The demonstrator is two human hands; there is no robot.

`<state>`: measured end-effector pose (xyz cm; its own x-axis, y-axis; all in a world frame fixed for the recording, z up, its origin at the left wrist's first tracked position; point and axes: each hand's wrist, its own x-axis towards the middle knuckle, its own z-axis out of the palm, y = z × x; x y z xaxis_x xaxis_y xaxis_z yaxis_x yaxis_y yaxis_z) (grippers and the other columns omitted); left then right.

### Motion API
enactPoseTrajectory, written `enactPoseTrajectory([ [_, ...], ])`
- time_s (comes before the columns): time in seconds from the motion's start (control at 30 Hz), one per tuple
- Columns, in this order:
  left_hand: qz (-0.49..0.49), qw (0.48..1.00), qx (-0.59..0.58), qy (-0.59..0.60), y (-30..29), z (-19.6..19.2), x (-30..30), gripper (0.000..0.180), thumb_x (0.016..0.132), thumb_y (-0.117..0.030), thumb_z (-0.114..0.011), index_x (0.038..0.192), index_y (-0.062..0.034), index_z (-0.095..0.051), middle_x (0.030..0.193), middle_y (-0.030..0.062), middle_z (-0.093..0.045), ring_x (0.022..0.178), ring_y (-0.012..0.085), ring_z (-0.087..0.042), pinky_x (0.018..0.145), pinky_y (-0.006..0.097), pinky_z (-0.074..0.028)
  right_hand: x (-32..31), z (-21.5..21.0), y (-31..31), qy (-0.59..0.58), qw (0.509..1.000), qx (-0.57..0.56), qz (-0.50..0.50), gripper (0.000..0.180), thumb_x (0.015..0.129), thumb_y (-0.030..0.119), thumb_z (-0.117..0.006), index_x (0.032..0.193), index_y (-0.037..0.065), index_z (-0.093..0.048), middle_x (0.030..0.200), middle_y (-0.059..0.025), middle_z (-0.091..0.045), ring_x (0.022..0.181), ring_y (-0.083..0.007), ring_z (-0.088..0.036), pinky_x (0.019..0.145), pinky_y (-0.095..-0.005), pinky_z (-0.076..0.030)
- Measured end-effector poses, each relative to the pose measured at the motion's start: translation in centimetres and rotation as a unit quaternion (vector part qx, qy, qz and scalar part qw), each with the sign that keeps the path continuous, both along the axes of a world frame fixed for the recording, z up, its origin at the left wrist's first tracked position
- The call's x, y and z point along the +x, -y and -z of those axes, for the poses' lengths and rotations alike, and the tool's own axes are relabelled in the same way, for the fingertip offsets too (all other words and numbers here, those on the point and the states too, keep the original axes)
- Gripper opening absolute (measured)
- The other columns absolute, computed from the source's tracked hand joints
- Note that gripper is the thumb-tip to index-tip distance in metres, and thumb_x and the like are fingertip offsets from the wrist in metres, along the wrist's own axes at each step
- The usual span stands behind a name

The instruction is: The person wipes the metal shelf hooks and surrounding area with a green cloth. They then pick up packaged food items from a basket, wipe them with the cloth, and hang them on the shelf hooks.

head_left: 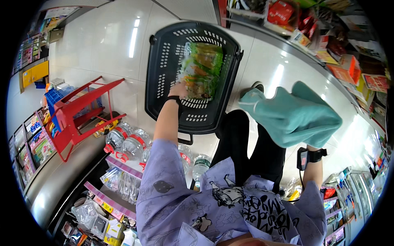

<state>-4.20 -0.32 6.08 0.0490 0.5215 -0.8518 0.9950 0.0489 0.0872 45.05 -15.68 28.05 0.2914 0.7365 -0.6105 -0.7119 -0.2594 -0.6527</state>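
My left hand (178,90) reaches down into a dark grey plastic basket (158,94) on the floor. It is at the edge of several clear packages (203,69) with green and orange contents. Its fingers are blurred and partly lost against the wrapping, so their grip does not show. On the other side, a teal cloth (291,112) drapes over my right hand and is held up beside my knee. The cloth hides the fingers; only the wrist (314,168) with its black strapped device shows.
A red stool (67,117) lies tipped at the left, by large clear bottles (135,143) with red caps. Shelves (113,197) of small packaged goods stand at lower left. A shelf edge with colourful packs (344,69) runs along the right. My shoe (257,86) is beside the basket.
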Motion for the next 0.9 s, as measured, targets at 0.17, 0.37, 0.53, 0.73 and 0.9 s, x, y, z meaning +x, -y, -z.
enactPoseTrajectory([
  [0.17, 0.17, 0.981, 0.078, -0.042, 0.3, 10.8, 1.6, 0.049, 0.077, -0.013, -0.053, 0.124, -0.0122, -0.039, 0.133, 0.0156, -0.03, 0.121, 0.03, -0.032, 0.095, 0.042, -0.035, 1.6, 7.0, 1.5, 0.064, 0.998, 0.004, 0.023, 0.042, 0.088, 0.025, -0.047, 0.123, 0.004, -0.041, 0.117, -0.0083, -0.05, 0.102, -0.0185, -0.05, 0.092, -0.0299, -0.038],
  [0.37, 0.106, 0.99, 0.064, -0.06, -0.3, 14.1, 3.7, 0.045, 0.076, -0.003, -0.05, 0.12, -0.013, -0.042, 0.128, 0.0137, -0.027, 0.114, 0.0355, -0.036, 0.091, 0.043, -0.037, 2.2, 12.9, 2.0, 0.099, 0.994, 0.022, 0.045, 0.042, 0.087, 0.024, -0.049, 0.122, 0.003, -0.042, 0.117, -0.0084, -0.05, 0.102, -0.0183, -0.05, 0.091, -0.03, -0.038],
  [0.53, 0.121, 0.984, 0.132, -0.018, 0.3, 17.1, 0.6, 0.034, 0.079, -0.012, -0.049, 0.113, -0.0162, -0.051, 0.13, 0.0159, -0.033, 0.117, 0.0366, -0.034, 0.097, 0.045, -0.032, 1.1, 13.6, 0.2, 0.091, 0.995, 0.03, 0.029, 0.042, 0.085, 0.024, -0.051, 0.121, 0.003, -0.043, 0.116, -0.0085, -0.051, 0.101, -0.0182, -0.05, 0.091, -0.0302, -0.039],
  [0.73, 0.229, 0.967, 0.111, 0.002, 1.5, 7.0, 1.5, 0.028, 0.078, -0.009, -0.047, 0.103, -0.0148, -0.058, 0.124, 0.0155, -0.044, 0.109, 0.0332, -0.047, 0.086, 0.04, -0.044, -1.0, 7.2, -1.9, 0.065, 0.998, 0.02, -0.013, 0.042, 0.084, 0.023, -0.053, 0.12, 0.003, -0.044, 0.116, -0.0086, -0.051, 0.101, -0.0181, -0.05, 0.09, -0.0304, -0.039],
  [0.9, -0.111, 0.947, 0.234, 0.187, 1.7, -6.9, 1.7, 0.024, 0.077, -0.011, -0.053, 0.101, -0.0062, -0.053, 0.085, 0.0213, -0.06, 0.084, 0.034, -0.059, 0.074, 0.04, -0.047, -6.1, -3.0, -3.6, 0.039, 0.993, 0.024, -0.11, 0.042, 0.083, 0.023, -0.055, 0.119, 0.003, -0.045, 0.116, -0.0086, -0.051, 0.1, -0.0179, -0.051, 0.09, -0.0305, -0.039],
])
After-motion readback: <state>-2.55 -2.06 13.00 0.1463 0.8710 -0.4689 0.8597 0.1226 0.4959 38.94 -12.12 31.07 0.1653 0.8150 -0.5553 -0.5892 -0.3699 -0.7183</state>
